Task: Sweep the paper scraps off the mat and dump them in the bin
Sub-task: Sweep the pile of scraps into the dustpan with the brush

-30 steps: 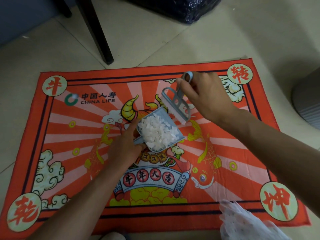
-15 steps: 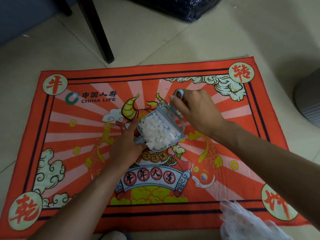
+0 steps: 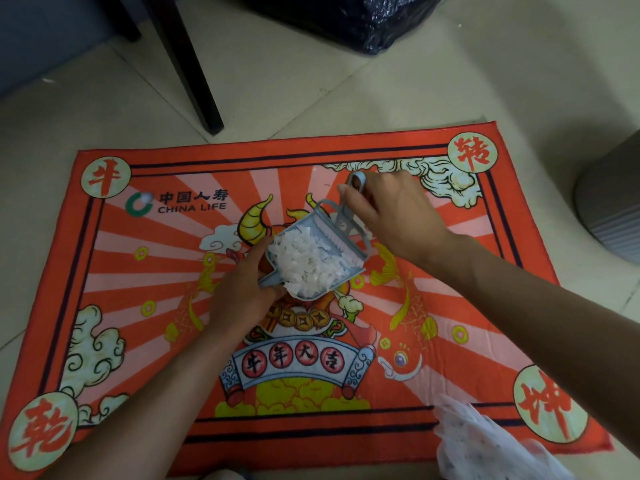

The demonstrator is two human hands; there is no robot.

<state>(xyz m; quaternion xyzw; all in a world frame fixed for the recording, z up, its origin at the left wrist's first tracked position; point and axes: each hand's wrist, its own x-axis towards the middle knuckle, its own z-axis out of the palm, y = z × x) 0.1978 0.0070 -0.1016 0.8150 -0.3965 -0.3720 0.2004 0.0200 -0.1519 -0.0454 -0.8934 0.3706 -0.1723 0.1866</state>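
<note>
At the near right corner of the mat (image 3: 104, 258), a crumpled white plastic bag (image 3: 485, 441) lay over the border. Toward the mat's middle, the left hand (image 3: 242, 292) gripped the short handle of a small blue-grey dustpan (image 3: 270, 279), fingers curled round it, and held the pan tilted just above the printed ox design. The pan was heaped with white paper scraps (image 3: 308, 261), so the scraps sat in the pan over the centre of the mat. At the pan's far edge the right hand (image 3: 394, 216) pinched the looped handle of a matching hand brush (image 3: 349, 230), its bristles resting against the pan's rim beside the scraps. Beyond the mat's right edge stood a grey ribbed bin (image 3: 613, 216) on the tiled floor (image 3: 311, 98). Past the mat's far edge were a dark furniture leg (image 3: 190, 71) and a black plastic bag (image 3: 346, 15).
</note>
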